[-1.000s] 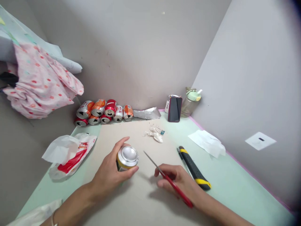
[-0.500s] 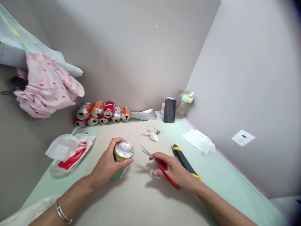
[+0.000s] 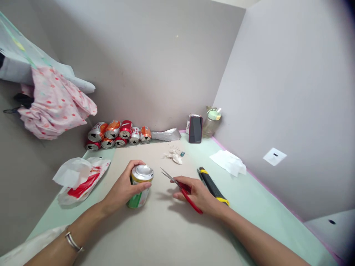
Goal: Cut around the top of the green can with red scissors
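Observation:
My left hand (image 3: 123, 189) is wrapped round a yellow and green drink can (image 3: 139, 186) that stands upside down on a grey board (image 3: 166, 229). My right hand (image 3: 198, 195) grips red-handled scissors (image 3: 180, 186). Their blades are slightly apart and point up and left toward the can, a short gap away from it.
A black and yellow utility knife (image 3: 212, 183) lies just right of my right hand. Several empty cans (image 3: 118, 133) are stacked at the back wall beside a foil sheet (image 3: 166, 135). A plastic bag (image 3: 80, 179), paper scraps (image 3: 174, 156), a tissue (image 3: 229, 162), a phone (image 3: 195, 129) and a bottle (image 3: 211, 122) lie around.
Both hands drew a little toward each other; the scissor tips came nearer the can and the blades parted slightly. The view shifted, sliding things left.

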Demonstrator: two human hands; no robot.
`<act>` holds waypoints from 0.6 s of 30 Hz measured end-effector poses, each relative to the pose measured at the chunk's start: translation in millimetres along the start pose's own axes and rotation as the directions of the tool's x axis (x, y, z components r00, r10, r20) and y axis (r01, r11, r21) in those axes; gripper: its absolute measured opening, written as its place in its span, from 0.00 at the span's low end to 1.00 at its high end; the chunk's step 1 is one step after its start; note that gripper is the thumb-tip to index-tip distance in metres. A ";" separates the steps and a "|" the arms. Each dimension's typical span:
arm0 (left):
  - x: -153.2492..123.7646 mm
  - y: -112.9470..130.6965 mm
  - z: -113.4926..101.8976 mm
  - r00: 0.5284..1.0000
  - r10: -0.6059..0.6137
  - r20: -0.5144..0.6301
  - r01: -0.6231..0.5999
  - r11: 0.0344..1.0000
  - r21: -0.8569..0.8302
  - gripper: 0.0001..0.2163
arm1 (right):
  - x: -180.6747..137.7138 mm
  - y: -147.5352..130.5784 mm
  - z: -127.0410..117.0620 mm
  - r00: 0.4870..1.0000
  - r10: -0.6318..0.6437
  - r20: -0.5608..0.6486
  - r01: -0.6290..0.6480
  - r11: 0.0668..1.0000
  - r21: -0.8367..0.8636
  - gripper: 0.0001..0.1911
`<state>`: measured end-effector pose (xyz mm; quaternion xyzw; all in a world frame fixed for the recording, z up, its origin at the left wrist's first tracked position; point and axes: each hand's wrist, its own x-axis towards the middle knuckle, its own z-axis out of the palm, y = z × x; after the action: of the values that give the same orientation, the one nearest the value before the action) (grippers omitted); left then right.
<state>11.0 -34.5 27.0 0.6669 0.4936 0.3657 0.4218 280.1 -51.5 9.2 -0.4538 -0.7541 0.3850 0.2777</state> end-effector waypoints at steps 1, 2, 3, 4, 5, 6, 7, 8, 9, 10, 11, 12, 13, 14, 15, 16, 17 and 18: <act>0.3 -0.7 -0.3 1.000 -0.013 0.010 0.013 1.000 -0.017 0.23 | 0.5 0.3 0.3 1.000 -0.002 -0.005 0.002 1.000 0.007 0.24; 0.5 -1.5 -0.3 1.000 -0.026 0.012 0.027 0.999 -0.035 0.24 | 1.7 0.3 0.4 1.000 -0.003 -0.013 0.003 1.000 0.013 0.24; 0.8 -2.5 -0.1 0.999 -0.040 0.007 0.040 0.998 -0.049 0.24 | 3.7 0.0 0.1 1.000 -0.003 -0.026 0.004 1.000 0.016 0.24; 1.2 -3.7 0.3 0.999 -0.050 -0.005 0.050 0.997 -0.061 0.25 | 6.6 -0.8 -0.8 0.999 -0.004 -0.042 0.005 1.000 0.014 0.25; 1.9 -5.1 0.8 0.998 -0.057 -0.022 0.055 0.996 -0.070 0.26 | 10.8 -2.2 -2.4 0.998 -0.007 -0.062 0.007 1.000 0.005 0.25; 2.6 -6.6 1.2 0.997 -0.059 -0.040 0.056 0.995 -0.077 0.27 | 16.4 -4.3 -4.9 0.996 -0.012 -0.086 0.011 1.000 -0.011 0.24; 3.5 -8.0 1.5 0.997 -0.062 -0.055 0.057 0.995 -0.085 0.29 | 23.3 -7.1 -8.7 0.994 -0.021 -0.108 0.017 0.999 -0.034 0.24; 4.5 -9.2 1.4 0.996 -0.066 -0.064 0.060 0.994 -0.094 0.31 | 31.7 -10.7 -13.9 0.991 -0.035 -0.125 0.027 0.997 -0.066 0.24; 5.4 -10.1 0.9 0.995 -0.071 -0.064 0.064 0.992 -0.104 0.32 | 41.4 -15.2 -20.7 0.988 -0.055 -0.143 0.040 0.994 -0.106 0.24; 6.2 -10.5 0.2 0.995 -0.078 -0.060 0.071 0.991 -0.114 0.34 | 52.4 -20.4 -29.2 0.984 -0.079 -0.162 0.054 0.987 -0.154 0.23; 6.8 -10.5 -0.9 0.995 -0.084 -0.055 0.077 0.990 -0.121 0.35 | 64.5 -26.6 -39.4 0.977 -0.107 -0.183 0.067 0.976 -0.209 0.22; 7.1 -10.0 -2.1 0.995 -0.085 -0.050 0.079 0.989 -0.126 0.36 | 77.6 -33.5 -50.9 0.967 -0.140 -0.214 0.079 0.959 -0.272 0.21; 7.1 -9.2 -3.2 0.996 -0.082 -0.044 0.076 0.989 -0.127 0.36 | 91.5 -41.1 -63.5 0.953 -0.177 -0.245 0.088 0.938 -0.336 0.18; 7.0 -8.3 -4.2 0.997 -0.074 -0.036 0.069 0.990 -0.126 0.36 | 105.8 -49.2 -76.4 0.937 -0.211 -0.278 0.089 0.914 -0.395 0.16; 6.7 -7.2 -5.0 0.997 -0.067 -0.030 0.062 0.990 -0.126 0.35 | 120.1 -57.5 -89.0 0.923 -0.240 -0.302 0.087 0.892 -0.443 0.15; 6.4 -6.3 -5.7 0.998 -0.060 -0.024 0.057 0.990 -0.126 0.35 | 134.0 -65.8 -100.5 0.910 -0.260 -0.323 0.080 0.874 -0.479 0.14; 6.2 -5.6 -6.2 0.998 -0.055 -0.019 0.052 0.990 -0.128 0.34 | 146.7 -73.5 -110.3 0.901 -0.270 -0.340 0.068 0.861 -0.504 0.13; 6.1 -5.2 -6.7 0.999 -0.050 -0.014 0.048 0.990 -0.131 0.33 | 157.5 -80.2 -117.5 0.893 -0.272 -0.359 0.051 0.853 -0.519 0.12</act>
<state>4.6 -26.5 25.2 0.6224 0.4884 0.3925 0.4690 264.3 105.2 151.5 -0.5149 -0.7859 0.0462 0.3392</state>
